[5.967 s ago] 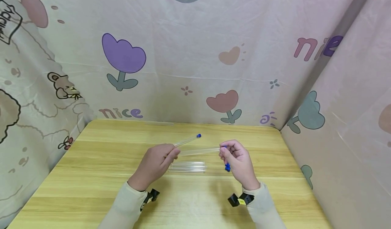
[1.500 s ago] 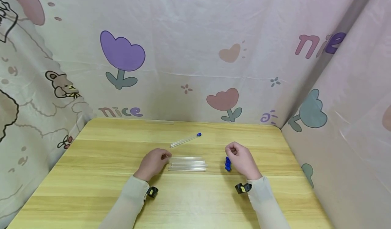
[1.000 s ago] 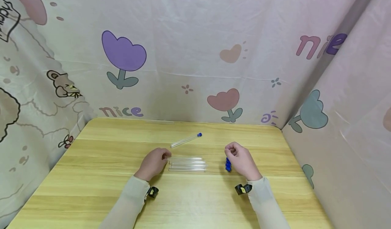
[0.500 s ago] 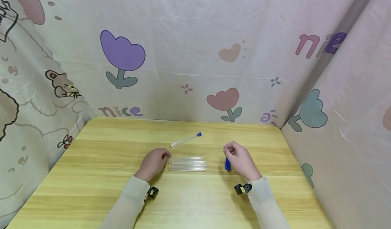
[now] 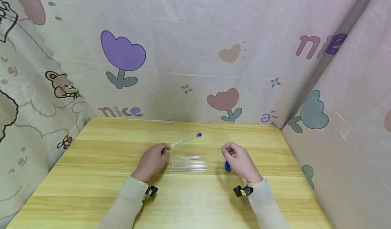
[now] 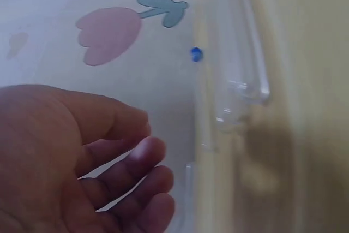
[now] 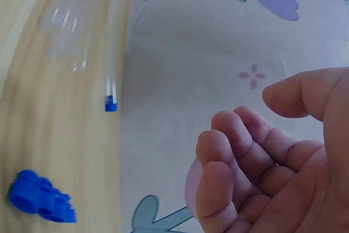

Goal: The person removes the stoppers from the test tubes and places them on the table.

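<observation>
Several clear tubes (image 5: 187, 166) lie side by side in the middle of the table, the farthest slightly askew. Beyond them lies a clear tube with a blue cap (image 5: 199, 134), slanting up to the right. My left hand (image 5: 152, 161) hovers by the left ends of the tubes; in the left wrist view its loosely bent fingers (image 6: 147, 151) hold nothing. On the right, blue caps (image 5: 227, 166) sit in a small cluster, partly hidden by my right hand (image 5: 239, 159). That hand's fingers are relaxed, with the thumb apart and nothing between them in the right wrist view.
Another clear tube (image 5: 160, 122) lies along the back edge of the wooden table (image 5: 195, 202). A printed cloth (image 5: 183, 45) hangs behind the table and on both sides.
Six seconds ago my left hand gripped a tube while my right pinched its blue-capped end; both have let go. Since half a second ago, the farthest loose tube has tilted and my left hand moved slightly away.
</observation>
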Tool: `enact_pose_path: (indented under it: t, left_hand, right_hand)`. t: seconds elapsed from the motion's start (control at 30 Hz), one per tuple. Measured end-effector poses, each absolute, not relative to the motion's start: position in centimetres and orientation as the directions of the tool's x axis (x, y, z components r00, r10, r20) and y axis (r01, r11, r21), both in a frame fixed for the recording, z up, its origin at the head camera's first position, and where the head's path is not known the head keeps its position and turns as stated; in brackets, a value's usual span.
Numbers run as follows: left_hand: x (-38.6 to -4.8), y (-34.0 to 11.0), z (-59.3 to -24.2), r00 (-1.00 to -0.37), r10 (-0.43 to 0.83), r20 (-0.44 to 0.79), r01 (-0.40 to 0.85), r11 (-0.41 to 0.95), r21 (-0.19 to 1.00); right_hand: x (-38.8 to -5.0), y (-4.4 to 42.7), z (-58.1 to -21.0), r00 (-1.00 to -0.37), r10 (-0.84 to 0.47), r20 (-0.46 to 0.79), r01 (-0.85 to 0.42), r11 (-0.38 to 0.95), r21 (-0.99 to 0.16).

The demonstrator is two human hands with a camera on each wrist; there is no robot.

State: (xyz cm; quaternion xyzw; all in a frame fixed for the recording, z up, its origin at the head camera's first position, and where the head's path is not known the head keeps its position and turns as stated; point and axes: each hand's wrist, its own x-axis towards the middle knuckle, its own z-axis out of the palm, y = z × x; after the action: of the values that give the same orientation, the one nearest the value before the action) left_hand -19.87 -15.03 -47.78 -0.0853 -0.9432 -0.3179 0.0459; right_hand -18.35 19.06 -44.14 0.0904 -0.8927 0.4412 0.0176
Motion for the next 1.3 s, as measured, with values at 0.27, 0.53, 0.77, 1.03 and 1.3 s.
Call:
enact_pose_path:
  t: [0.27, 0.53, 0.77, 1.03, 1.3]
  left_hand:
    - [-18.9, -14.6, -45.6, -0.961, 0.111, 0.253, 0.243, 0.773, 0.586]
    - [-17.9, -14.0, -44.2, -0.956, 0.119, 0.269, 0.259, 0.773, 0.580]
    - [-18.2, -14.2, -44.3, -0.956, 0.112, 0.270, 0.255, 0.770, 0.585]
    - [-20.4, -14.7, -45.9, -0.982, 0.133, 0.134, 0.186, 0.806, 0.562]
    - [-22.5, -15.4, -47.9, -0.996, 0.082, 0.021, 0.081, 0.853, 0.515]
  right_hand:
    - [-17.2, 18.6, -42.4, -0.973, -0.159, 0.167, -0.229, 0.561, -0.796]
    - [-16.5, 18.1, -41.8, -0.955, -0.189, 0.228, -0.295, 0.553, -0.779]
    - [-16.1, 17.8, -41.5, -0.940, -0.211, 0.269, -0.342, 0.546, -0.765]
    - [-16.3, 17.8, -41.7, -0.935, -0.220, 0.278, -0.354, 0.560, -0.749]
    - [-16.4, 17.5, -41.8, -0.937, -0.237, 0.257, -0.348, 0.565, -0.748]
